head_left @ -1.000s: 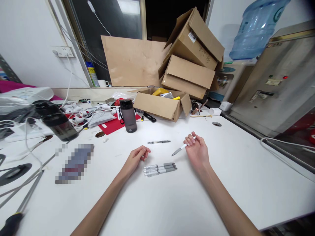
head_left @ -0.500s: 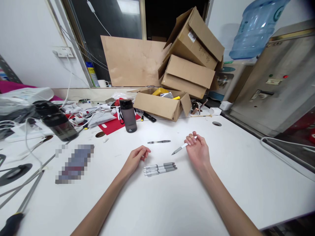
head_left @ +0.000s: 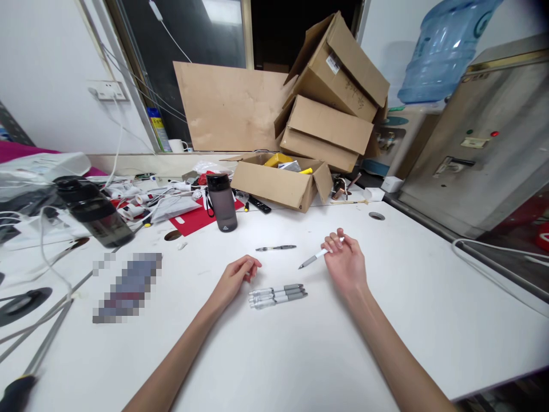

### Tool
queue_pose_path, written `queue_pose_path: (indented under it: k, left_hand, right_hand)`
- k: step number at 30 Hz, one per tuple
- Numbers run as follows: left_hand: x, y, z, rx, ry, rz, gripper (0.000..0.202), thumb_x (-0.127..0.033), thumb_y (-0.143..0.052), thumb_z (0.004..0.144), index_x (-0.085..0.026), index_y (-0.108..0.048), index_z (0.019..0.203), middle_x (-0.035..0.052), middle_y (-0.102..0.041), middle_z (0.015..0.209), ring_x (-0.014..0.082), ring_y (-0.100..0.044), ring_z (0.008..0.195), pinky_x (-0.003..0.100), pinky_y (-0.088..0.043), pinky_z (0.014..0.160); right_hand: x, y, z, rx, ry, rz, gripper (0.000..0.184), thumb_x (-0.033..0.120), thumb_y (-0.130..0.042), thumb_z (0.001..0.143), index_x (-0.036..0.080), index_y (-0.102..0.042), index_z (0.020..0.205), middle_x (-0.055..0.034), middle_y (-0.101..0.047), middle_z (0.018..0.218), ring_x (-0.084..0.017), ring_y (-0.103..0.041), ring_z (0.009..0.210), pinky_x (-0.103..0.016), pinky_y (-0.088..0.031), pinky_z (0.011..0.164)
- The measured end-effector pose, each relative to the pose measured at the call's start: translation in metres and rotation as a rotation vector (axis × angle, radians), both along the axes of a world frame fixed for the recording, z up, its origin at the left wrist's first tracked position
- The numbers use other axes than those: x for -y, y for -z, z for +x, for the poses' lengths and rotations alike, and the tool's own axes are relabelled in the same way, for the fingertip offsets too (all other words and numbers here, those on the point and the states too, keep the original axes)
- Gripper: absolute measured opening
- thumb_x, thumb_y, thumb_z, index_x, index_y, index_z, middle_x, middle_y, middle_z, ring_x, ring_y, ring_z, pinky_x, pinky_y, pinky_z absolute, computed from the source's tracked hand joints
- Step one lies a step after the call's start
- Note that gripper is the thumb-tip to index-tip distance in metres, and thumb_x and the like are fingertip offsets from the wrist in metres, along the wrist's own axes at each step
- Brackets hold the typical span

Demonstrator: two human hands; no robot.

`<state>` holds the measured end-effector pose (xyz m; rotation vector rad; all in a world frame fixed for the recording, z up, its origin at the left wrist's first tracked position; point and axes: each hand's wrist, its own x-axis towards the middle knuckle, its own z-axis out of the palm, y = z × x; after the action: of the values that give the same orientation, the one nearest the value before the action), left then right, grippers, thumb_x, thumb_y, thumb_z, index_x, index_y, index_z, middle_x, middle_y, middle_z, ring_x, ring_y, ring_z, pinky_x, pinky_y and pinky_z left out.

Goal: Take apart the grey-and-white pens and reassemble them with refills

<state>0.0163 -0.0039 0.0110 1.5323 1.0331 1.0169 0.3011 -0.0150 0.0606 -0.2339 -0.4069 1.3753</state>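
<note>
In the head view, my right hand is turned palm up with its fingers curled around a white pen. The pen's grey grip and tip stick out to the left, pointing down toward the table. My left hand rests on its side on the table, fingers loosely curled together, with nothing visible in them. Just right of it, several white pens with grey grips lie side by side in a row, tips to the right. A dark clear-barrelled pen lies alone, farther back.
On the white table stand a grey bottle and a larger dark bottle. An open cardboard box sits at the back, below stacked boxes. Cables and a red folder clutter the back left. A pixelated object lies left.
</note>
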Motion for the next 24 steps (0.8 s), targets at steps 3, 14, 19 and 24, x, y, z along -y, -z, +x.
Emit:
queue_pose_path:
  k: [3, 14, 19, 24]
  left_hand:
    - [0.0003, -0.0003, -0.0001, -0.006, 0.003, 0.003, 0.039, -0.050, -0.049, 0.098, -0.018, -0.070, 0.091, 0.0007, -0.055, 0.074, 0.0160, -0.051, 0.072, 0.026, -0.041, 0.069]
    - [0.0006, -0.0013, 0.0004, -0.012, 0.006, 0.007, 0.040, -0.050, -0.048, 0.098, -0.018, -0.070, 0.092, 0.0017, -0.056, 0.076, 0.0167, -0.052, 0.072, 0.027, -0.042, 0.069]
    - [0.0000, 0.0001, 0.0003, -0.012, 0.011, 0.008, 0.040, -0.051, -0.048, 0.098, -0.018, -0.069, 0.092, 0.0015, -0.055, 0.074, 0.0169, -0.051, 0.071, 0.027, -0.042, 0.069]
    - [0.0014, -0.0015, 0.0012, -0.010, 0.013, 0.002, 0.040, -0.051, -0.047, 0.098, -0.018, -0.069, 0.092, 0.0016, -0.055, 0.075, 0.0171, -0.051, 0.072, 0.027, -0.042, 0.070]
  right_hand:
    - [-0.0003, -0.0002, 0.0000, -0.012, 0.009, -0.003, 0.008, 0.012, -0.053, 0.088, 0.019, -0.055, 0.085, 0.0062, -0.029, 0.067, -0.010, -0.037, 0.056, -0.021, -0.041, 0.054]
    - [0.0000, 0.0005, 0.0003, -0.027, -0.007, 0.013, 0.007, 0.015, -0.053, 0.091, 0.019, -0.055, 0.086, 0.0058, -0.033, 0.067, -0.010, -0.038, 0.057, -0.021, -0.042, 0.055]
    - [0.0007, 0.0006, 0.0006, 0.016, -0.007, 0.024, 0.007, 0.016, -0.056, 0.089, 0.021, -0.054, 0.086, 0.0060, -0.033, 0.066, -0.011, -0.039, 0.058, -0.022, -0.043, 0.056]
    - [0.0009, -0.0005, -0.0006, 0.045, 0.012, 0.019, 0.007, 0.015, -0.055, 0.089, 0.022, -0.054, 0.086, 0.0057, -0.033, 0.067, -0.010, -0.039, 0.057, -0.023, -0.042, 0.056]
